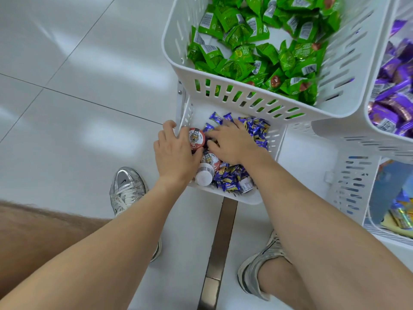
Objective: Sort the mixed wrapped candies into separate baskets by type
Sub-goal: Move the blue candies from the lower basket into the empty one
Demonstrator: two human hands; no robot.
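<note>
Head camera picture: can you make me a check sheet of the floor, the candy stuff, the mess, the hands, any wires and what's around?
Surface: glossy white tiled floor with a metal strip in it.
Job's things: upper basket holds green wrapped candies; side basket holds purple wrapped candies; lower basket holds blue-and-gold wrapped candies.
Clutter: tiger-lid cups mixed in the lower basket; a white cup lies on its side.
Hands: left hand seems to grip one tiger-lid cup; right hand rests flat on the candies.
Cables: nothing seen.
Surroundings: silver sneakers; a low right basket with blue and yellow packets.
</note>
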